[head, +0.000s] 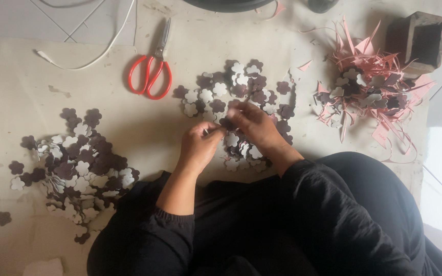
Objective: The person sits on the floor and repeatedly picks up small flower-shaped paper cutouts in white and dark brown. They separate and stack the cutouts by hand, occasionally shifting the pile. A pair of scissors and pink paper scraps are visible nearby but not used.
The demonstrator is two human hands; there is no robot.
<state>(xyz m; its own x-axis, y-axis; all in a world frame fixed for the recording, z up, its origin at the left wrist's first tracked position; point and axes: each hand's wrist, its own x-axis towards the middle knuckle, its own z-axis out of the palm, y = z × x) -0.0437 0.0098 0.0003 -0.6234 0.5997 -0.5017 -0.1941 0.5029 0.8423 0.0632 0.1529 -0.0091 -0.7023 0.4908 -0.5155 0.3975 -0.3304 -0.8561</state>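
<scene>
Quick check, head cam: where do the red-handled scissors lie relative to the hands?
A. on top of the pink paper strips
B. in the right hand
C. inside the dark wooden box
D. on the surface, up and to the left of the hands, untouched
D: the red-handled scissors lie flat on the pale surface, clear of the left hand and the right hand, which meet over the middle pile of dark and white flower-shaped cutouts.

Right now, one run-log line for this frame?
left hand: pinching flower cutout | right hand: on middle cutout pile | red scissors: idle
</scene>
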